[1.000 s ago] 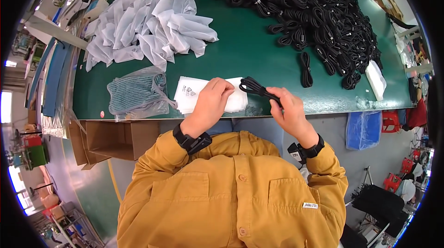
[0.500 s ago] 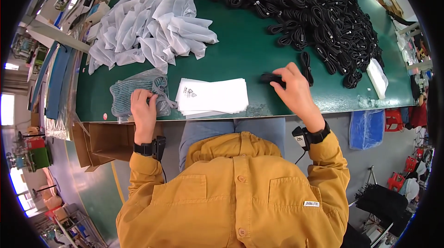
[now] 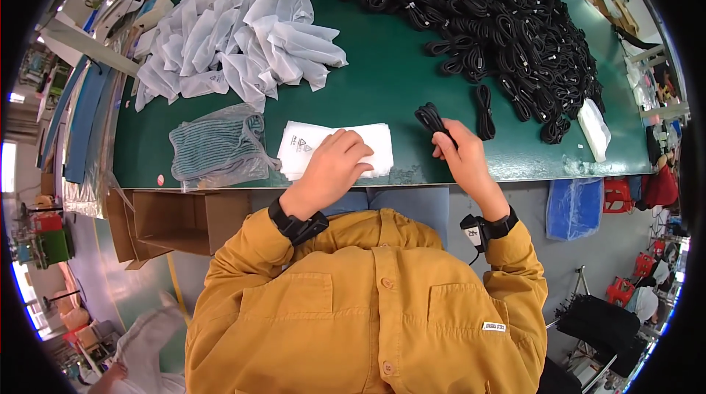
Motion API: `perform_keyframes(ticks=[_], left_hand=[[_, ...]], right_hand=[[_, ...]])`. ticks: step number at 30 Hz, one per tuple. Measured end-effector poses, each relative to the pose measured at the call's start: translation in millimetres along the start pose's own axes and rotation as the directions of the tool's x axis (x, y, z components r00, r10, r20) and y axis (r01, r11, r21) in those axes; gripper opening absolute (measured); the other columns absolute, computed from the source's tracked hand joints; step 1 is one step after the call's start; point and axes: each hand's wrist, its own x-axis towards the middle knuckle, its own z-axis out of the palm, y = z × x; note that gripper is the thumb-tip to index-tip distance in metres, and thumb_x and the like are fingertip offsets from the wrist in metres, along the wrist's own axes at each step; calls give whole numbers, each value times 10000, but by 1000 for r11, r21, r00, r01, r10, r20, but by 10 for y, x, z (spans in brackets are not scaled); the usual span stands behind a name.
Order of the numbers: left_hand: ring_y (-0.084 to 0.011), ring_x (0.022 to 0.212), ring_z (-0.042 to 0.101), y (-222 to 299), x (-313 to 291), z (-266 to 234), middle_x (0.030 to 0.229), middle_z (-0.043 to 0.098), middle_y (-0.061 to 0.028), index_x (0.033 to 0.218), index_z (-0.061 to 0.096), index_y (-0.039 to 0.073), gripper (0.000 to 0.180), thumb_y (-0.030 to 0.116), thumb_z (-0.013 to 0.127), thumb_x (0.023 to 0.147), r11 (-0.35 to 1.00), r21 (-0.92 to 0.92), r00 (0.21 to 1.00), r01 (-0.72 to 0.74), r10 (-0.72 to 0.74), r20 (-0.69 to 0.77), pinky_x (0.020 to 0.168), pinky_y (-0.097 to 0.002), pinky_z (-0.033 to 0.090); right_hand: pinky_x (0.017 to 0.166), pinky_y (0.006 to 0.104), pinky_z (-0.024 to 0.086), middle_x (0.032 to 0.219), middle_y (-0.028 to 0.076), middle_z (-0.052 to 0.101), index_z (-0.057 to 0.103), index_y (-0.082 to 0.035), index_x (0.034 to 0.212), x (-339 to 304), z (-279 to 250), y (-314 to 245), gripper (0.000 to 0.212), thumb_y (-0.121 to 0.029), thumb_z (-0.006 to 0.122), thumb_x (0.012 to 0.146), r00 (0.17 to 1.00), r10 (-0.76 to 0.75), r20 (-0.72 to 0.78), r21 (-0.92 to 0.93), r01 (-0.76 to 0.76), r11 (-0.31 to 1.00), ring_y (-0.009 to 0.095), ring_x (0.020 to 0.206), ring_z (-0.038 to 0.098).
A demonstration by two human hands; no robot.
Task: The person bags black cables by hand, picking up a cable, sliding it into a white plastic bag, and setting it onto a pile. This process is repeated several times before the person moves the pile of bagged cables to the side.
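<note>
My right hand (image 3: 463, 155) is closed round a coiled black cable (image 3: 428, 116), its loops poking out beyond the fingers, above the green tabletop. My left hand (image 3: 332, 166) rests on a stack of flat white bags (image 3: 298, 133); its fingers are bent and the thumb stands apart from them, with nothing seen lifted. Left of the stack lies a clear plastic bag (image 3: 254, 166) with a teal striped knitted bundle (image 3: 209, 144) inside. One loose coiled cable (image 3: 484, 111) lies just beyond my right hand.
A large heap of black coiled cables (image 3: 515, 48) covers the far right. Filled white bags (image 3: 235, 34) are piled at the far left. A white packet (image 3: 594, 129) lies by the right edge. Below the table are a cardboard box (image 3: 173, 221) and a blue plastic-wrapped bin (image 3: 573, 206).
My left hand has left the clear plastic bag and moved right onto the white stack. My right hand has drawn slightly nearer and turned the cable more upright. Pale cloth and another person's hand appear lower left.
</note>
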Motion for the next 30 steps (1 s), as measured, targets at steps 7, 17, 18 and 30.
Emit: perform_keyframes(ticks=[7,17,18,30], left_hand=[[-213,768,591,28,-2,60,842,579,-83,891,621,0,124,7,710,805,921,-229,949,316,-306,76,709,-306,497],[-143,753,569,-25,37,19,861,609,-73,907,612,-3,71,24,661,863,731,-435,839,527,-528,129,723,-251,471],[-157,765,574,-24,35,25,871,610,-77,908,610,1,79,21,666,857,734,-444,845,515,-520,120,722,-258,471],[-318,887,555,206,311,-104,926,581,-125,852,569,36,168,-47,677,752,990,-84,992,-114,109,-63,805,-397,450]], right_hand=[[630,275,489,899,82,595,569,31,1221,-151,241,-60,289,-55,595,947,989,78,124,334,-116,935,142,713,608],[592,303,497,908,109,598,591,-54,1260,-219,196,-287,408,-36,680,862,909,-383,163,-346,416,841,255,692,615],[585,307,499,910,114,597,592,-62,1264,-226,188,-290,420,-40,686,855,905,-375,201,-402,426,811,272,690,613],[687,338,524,881,90,616,652,-44,1030,-12,342,-191,165,-98,674,875,917,-397,-46,31,399,917,231,820,632]])
